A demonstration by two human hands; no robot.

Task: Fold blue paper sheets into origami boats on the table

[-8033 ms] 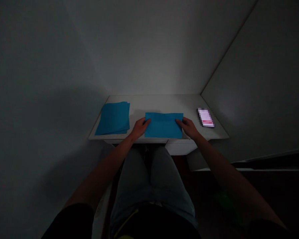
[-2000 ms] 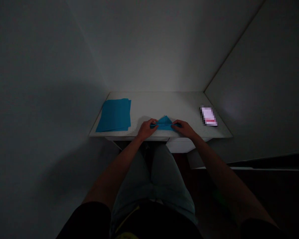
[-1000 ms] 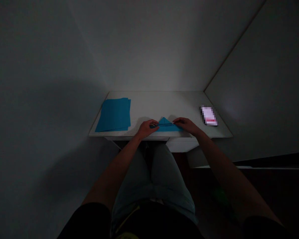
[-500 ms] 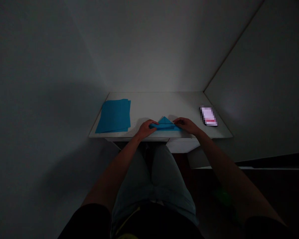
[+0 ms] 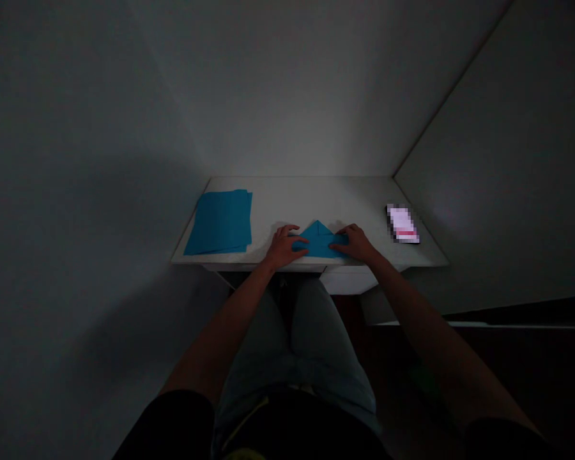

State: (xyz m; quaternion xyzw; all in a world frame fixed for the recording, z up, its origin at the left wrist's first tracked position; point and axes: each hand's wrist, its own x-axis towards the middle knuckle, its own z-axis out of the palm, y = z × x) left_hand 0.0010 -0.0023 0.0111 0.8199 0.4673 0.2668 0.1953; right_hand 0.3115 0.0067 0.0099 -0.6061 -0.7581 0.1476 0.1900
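Head view: left hand point(image 5: 283, 248) and right hand point(image 5: 357, 244) lay open, gripping nothing; both pressed the folded blue paper point(image 5: 319, 244) flat on the white desk point(image 5: 311, 198)

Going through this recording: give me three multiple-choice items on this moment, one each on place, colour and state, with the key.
1. Where does the stack of blue paper sheets lie on the white desk?
A. Desk's left end
B. Desk's right end
C. On the floor

2. What colour is the folded paper sheet?
A. Red
B. Blue
C. White

3. What state is that sheet in?
A. Flat and open
B. Folded to a triangular peak
C. Crumpled into a ball

Key:
1. A: the stack lies beyond the left hand.
2. B: blue shows between the hands.
3. B: its peak points away from the right hand's side of the desk edge.
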